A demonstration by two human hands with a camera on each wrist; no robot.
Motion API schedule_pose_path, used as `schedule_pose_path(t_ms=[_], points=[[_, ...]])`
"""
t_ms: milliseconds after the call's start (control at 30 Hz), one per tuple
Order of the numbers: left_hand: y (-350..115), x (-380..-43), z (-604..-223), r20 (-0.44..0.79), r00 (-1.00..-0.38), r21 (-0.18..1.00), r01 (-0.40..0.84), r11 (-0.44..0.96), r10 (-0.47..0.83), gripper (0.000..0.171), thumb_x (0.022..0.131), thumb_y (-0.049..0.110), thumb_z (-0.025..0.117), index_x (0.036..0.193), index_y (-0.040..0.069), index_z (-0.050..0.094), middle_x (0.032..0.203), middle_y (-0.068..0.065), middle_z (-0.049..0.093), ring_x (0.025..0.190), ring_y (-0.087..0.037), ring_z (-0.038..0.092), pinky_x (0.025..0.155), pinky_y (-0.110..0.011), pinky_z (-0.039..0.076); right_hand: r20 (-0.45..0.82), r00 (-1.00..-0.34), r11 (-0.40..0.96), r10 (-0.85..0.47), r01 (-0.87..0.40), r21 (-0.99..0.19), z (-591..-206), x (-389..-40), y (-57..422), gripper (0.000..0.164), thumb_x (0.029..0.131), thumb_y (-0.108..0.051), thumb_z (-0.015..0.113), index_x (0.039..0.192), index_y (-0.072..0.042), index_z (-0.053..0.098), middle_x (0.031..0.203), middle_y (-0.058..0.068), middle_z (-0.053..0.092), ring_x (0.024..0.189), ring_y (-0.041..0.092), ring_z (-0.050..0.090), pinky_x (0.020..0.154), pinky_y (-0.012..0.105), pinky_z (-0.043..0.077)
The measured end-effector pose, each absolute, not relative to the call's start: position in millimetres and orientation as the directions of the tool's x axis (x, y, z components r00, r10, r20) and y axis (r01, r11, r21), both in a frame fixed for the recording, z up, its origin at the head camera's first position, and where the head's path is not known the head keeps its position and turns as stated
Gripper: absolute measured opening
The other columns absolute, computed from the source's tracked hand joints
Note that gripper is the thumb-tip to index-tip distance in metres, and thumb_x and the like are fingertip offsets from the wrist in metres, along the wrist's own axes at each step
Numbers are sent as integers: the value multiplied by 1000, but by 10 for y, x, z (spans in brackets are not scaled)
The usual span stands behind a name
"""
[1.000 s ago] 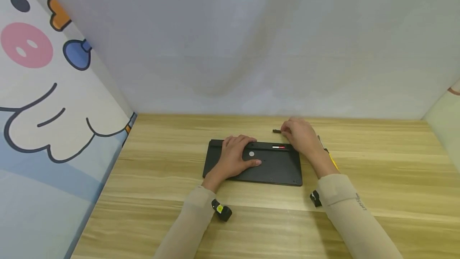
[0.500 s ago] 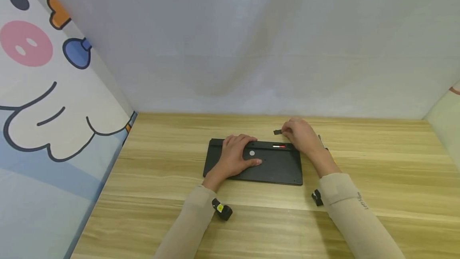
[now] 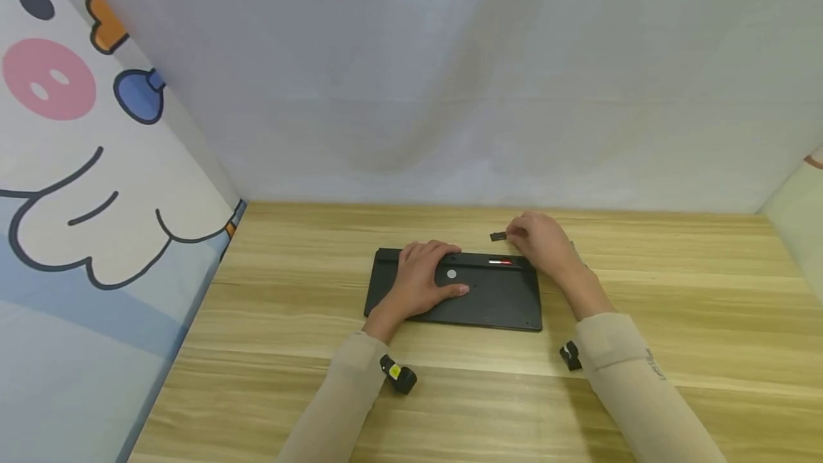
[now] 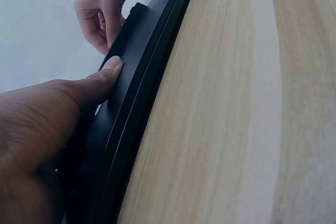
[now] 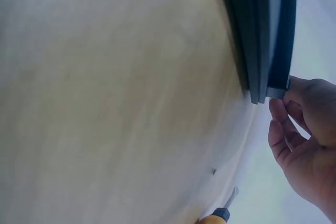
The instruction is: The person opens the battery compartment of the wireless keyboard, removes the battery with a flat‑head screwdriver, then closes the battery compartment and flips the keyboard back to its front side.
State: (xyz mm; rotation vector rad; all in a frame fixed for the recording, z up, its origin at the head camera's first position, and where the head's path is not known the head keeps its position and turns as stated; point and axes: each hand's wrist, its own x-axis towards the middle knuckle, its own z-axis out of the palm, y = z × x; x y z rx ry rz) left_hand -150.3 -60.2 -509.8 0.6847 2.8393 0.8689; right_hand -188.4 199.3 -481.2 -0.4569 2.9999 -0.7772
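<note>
A black keyboard (image 3: 495, 309) lies face down on the wooden table. Over its left half rests my left hand (image 3: 418, 281), fingers bent over the far edge and thumb (image 4: 105, 74) pressing the underside. In the open battery slot near the far edge shows a red and white battery (image 3: 499, 261). Just beyond the keyboard's far right corner, my right hand (image 3: 540, 245) pinches a small dark strip, which looks like the battery cover (image 3: 498, 236); its right end is hidden by the fingers. The right wrist view shows the right hand (image 5: 310, 135) close behind the keyboard's corner.
A screwdriver (image 5: 214, 217) with a yellow handle lies right of the keyboard, mostly hidden by the right arm in the head view. A tiny dark speck (image 5: 213, 171) is on the table near it. A pale wall (image 3: 411, 91) rises behind the table.
My right hand has shifted slightly right and turned the strip, so more of its flat face shows. The right forearm now covers more of the screwdriver. My left hand keeps its place.
</note>
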Motion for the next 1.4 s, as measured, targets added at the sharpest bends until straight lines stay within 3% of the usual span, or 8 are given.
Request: schedule_pose_path(t_ms=[400,733,1400], points=[[-590,-1530,-5106,49,-893,547,399,736,447,69,86,49,79,145,23,54,147,-2,57,137,-27,51,129,-56,17,59,-965,836,-257,-253,-488,-4753,-1768,2085,23,99,-14,65,111,3,74,106,21,71,99,35,68,91,51,56],[-589,-1533,-5097,46,-894,545,397,739,446,70,87,49,79,146,22,54,147,-3,57,137,-27,51,129,-56,17,152,-974,819,-170,-226,-527,-4744,-1561,2142,27,102,-17,62,114,4,73,111,22,72,103,38,69,93,54,57],[-600,-1530,-5061,56,-892,556,401,728,449,69,86,47,80,145,22,55,146,-3,58,136,-28,52,129,-57,17,141,-989,823,-36,-110,-558,-4682,-1222,2460,29,101,-16,62,118,7,69,109,27,68,100,43,68,89,58,56]])
